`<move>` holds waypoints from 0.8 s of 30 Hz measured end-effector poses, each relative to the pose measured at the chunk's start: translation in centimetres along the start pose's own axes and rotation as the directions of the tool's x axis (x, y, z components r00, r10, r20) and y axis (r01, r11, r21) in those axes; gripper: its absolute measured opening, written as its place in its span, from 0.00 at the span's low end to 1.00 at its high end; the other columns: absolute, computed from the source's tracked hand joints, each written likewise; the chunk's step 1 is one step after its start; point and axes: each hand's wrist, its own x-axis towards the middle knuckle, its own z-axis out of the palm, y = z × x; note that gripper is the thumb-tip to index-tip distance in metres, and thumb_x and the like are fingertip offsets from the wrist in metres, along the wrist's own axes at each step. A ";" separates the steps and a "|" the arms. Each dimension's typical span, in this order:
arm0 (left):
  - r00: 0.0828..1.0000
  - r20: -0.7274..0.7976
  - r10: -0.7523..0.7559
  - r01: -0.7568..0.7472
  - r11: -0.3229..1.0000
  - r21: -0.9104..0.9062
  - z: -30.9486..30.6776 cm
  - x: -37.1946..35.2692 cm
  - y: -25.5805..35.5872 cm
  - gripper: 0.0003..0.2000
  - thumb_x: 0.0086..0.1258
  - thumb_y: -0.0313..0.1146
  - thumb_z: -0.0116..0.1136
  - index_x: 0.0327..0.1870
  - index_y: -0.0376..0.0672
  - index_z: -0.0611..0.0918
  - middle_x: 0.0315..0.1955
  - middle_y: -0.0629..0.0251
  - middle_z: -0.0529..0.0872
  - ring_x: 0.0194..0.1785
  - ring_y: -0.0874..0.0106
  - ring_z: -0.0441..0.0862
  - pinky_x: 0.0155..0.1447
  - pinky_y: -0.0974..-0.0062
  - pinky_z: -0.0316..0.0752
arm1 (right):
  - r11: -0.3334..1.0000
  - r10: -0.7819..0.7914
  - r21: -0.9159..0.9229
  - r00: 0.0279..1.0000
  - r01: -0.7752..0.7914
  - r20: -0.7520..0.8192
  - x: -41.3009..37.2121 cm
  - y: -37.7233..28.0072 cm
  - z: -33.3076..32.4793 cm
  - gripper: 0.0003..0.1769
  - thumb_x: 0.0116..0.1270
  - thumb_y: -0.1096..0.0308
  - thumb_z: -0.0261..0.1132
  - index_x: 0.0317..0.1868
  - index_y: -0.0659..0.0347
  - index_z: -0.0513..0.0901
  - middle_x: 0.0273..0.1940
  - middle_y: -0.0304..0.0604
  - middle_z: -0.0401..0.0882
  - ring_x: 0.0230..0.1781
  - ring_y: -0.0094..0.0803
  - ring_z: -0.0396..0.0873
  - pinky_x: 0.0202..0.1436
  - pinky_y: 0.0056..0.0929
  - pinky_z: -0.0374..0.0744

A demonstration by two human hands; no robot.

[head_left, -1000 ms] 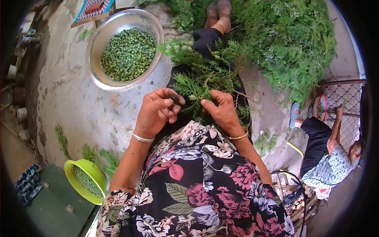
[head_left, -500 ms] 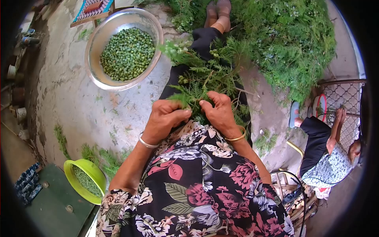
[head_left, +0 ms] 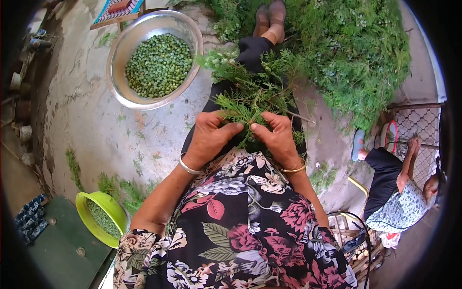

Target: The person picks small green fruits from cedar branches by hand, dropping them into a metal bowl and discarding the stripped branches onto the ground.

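A leafy green branch [head_left: 262, 96] lies across my lap. My left hand [head_left: 209, 137], with a silver bangle at the wrist, pinches a sprig of it between thumb and fingers. Close beside it, my right hand [head_left: 276, 137], wearing a gold bangle, pinches the same greenery, the thumbs nearly meeting. Beyond my left hand a large metal basin [head_left: 115, 72] holds many small round green berries [head_left: 159, 65]. At the lower left a lime-green bowl [head_left: 108, 207] contains smaller green pieces.
A big heap of green branches [head_left: 351, 53] covers the ground at the upper right. Another person [head_left: 394, 192] sits at the right near a wire mesh fence. A dark green board [head_left: 67, 241] is at the lower left, and a small woven stool [head_left: 115, 12] at the top left.
My hands have moved a little to the right and closer together, and the sprig between them shows more fully. The view has shifted slightly.
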 end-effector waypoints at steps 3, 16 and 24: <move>0.941 0.019 0.339 -0.328 0.896 0.298 0.7 0.0 -0.7 0.05 0.60 0.25 0.60 0.34 0.34 0.82 0.21 0.64 0.84 0.24 0.74 0.78 0.32 0.72 0.72 | 0.997 -0.046 -0.061 0.999 0.045 -0.022 0.1 0.9 0.3 0.09 0.58 0.73 0.63 0.24 0.68 0.74 0.18 0.39 0.72 0.20 0.19 0.67 0.23 0.25 0.67; 0.998 -0.036 -0.046 0.020 0.847 -0.532 -3.0 -1.3 1.2 0.09 0.61 0.27 0.51 0.36 0.28 0.77 0.32 0.51 0.81 0.26 0.71 0.79 0.25 0.77 0.76 | 0.848 -0.108 -0.523 0.994 0.086 -0.012 0.0 1.4 1.1 0.13 0.54 0.71 0.64 0.21 0.69 0.70 0.19 0.60 0.69 0.21 0.58 0.69 0.25 0.43 0.68; 0.981 -0.175 0.081 -0.073 0.996 0.048 -3.6 3.9 -1.3 0.13 0.57 0.28 0.66 0.42 0.34 0.81 0.33 0.60 0.83 0.30 0.76 0.79 0.27 0.84 0.72 | 0.777 -0.096 -0.621 0.994 0.102 0.043 0.1 0.9 1.1 0.11 0.55 0.71 0.63 0.22 0.68 0.72 0.20 0.61 0.72 0.25 0.60 0.74 0.29 0.48 0.71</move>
